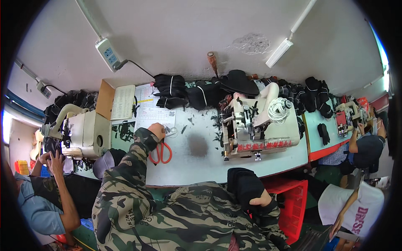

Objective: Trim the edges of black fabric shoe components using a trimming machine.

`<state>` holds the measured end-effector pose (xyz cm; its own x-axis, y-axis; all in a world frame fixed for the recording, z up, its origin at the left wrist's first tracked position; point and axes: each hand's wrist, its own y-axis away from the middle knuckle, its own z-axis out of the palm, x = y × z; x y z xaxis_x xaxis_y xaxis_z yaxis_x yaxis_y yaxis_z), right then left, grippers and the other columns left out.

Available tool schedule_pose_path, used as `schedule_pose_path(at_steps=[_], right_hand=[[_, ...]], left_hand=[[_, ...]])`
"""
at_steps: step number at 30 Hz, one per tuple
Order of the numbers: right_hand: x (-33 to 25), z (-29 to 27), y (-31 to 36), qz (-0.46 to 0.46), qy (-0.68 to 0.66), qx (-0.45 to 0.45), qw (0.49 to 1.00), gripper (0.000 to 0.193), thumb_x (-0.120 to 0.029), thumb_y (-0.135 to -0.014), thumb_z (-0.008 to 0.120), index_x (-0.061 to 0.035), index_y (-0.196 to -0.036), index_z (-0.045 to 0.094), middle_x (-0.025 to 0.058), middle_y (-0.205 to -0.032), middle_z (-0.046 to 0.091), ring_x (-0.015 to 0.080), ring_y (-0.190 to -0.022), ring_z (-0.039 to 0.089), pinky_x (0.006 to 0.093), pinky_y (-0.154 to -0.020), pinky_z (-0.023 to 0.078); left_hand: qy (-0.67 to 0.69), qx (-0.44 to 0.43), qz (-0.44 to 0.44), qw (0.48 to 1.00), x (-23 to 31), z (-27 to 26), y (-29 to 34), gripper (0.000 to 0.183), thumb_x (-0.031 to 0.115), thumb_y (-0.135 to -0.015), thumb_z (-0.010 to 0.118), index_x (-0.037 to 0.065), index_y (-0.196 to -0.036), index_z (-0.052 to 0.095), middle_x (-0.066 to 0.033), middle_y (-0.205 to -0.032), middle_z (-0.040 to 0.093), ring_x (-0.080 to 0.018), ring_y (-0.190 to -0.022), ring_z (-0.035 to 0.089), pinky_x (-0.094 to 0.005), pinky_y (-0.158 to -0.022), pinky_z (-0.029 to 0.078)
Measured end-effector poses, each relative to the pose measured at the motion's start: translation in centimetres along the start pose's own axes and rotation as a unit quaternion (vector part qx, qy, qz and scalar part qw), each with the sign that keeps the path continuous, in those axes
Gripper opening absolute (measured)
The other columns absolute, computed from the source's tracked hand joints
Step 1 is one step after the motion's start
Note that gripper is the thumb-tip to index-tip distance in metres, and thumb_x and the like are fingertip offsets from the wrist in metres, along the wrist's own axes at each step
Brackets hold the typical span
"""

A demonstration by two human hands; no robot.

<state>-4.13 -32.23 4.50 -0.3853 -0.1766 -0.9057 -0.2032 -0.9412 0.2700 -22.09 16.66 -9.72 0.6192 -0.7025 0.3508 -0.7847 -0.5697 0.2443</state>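
Note:
My left hand (157, 131) is over the table beside the paper sheets, its fingers curled down. A thin white cord loop (171, 132) lies right at its fingertips; whether they pinch it is hidden. Just below that hand, scissors with red handles (161, 153) rest on the table, blades hidden under the hand and sleeve. My right hand (261, 198) grips a thick stack of black fabric pieces (243, 184) at the table's front edge, its thumb across the near side. Similar black bundles (171, 85), bound with white bands, lie against the wall.
A sewing machine (261, 125) with a white cord coil (279, 110) stands right of centre; another machine (86, 133) is at left. Black scraps (124, 131) litter the table (201, 171). A red crate (295, 209) sits by my right arm. Co-workers sit on both sides.

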Motion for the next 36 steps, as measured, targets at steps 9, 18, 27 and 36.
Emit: schedule_pose_path(at_steps=[9,18,27,36], right_hand=[[-0.2,-2.3,-0.6,-0.111,0.015,-0.071,0.991,0.053,-0.022,-0.062,0.075,0.0018,-0.108,0.060,0.0092,-0.110,0.061,0.0241,-0.109,0.053,0.0371,-0.100,0.035],[-5.0,1.6,-1.9,-0.051,-0.107,-0.063,0.991,0.079,-0.017,-0.063,0.077,0.0023,-0.131,0.042,0.0101,-0.124,0.054,0.0181,-0.115,0.049,0.0337,-0.101,0.036],[-1.2,1.5,-2.1,-0.128,-0.253,-0.145,0.948,0.077,-0.017,-0.063,0.074,0.0037,-0.130,0.043,0.0097,-0.121,0.054,0.0198,-0.115,0.049,0.0330,-0.102,0.034],[-0.8,-0.7,-0.6,-0.154,0.005,0.105,0.982,0.080,-0.027,-0.061,0.078,0.0011,-0.128,0.045,0.0133,-0.115,0.059,0.0231,-0.109,0.055,0.0339,-0.096,0.041]], left_hand=[[0.192,0.189,0.015,0.963,7.2,-9.5,-1.5,0.019,0.013,-0.069,0.070,0.002,-0.077,0.057,-0.0126,-0.069,0.062,-0.0277,-0.063,0.061,-0.0355,-0.059,0.047],[0.199,0.014,0.195,0.960,12.4,-13.4,-1.7,0.013,-0.005,-0.073,0.057,0.000,-0.085,0.061,-0.0083,-0.072,0.062,-0.0158,-0.067,0.060,-0.0297,-0.062,0.047],[0.265,-0.160,0.451,0.837,33.6,-10.6,9.0,0.019,0.003,-0.077,0.066,-0.002,-0.095,0.063,-0.0118,-0.086,0.064,-0.0177,-0.080,0.061,-0.0263,-0.076,0.046],[0.688,-0.303,0.192,0.631,36.1,-10.7,10.9,0.067,0.000,-0.086,0.055,0.007,-0.143,0.021,-0.0180,-0.104,0.058,-0.0107,-0.044,0.048,-0.0182,-0.036,0.035]])
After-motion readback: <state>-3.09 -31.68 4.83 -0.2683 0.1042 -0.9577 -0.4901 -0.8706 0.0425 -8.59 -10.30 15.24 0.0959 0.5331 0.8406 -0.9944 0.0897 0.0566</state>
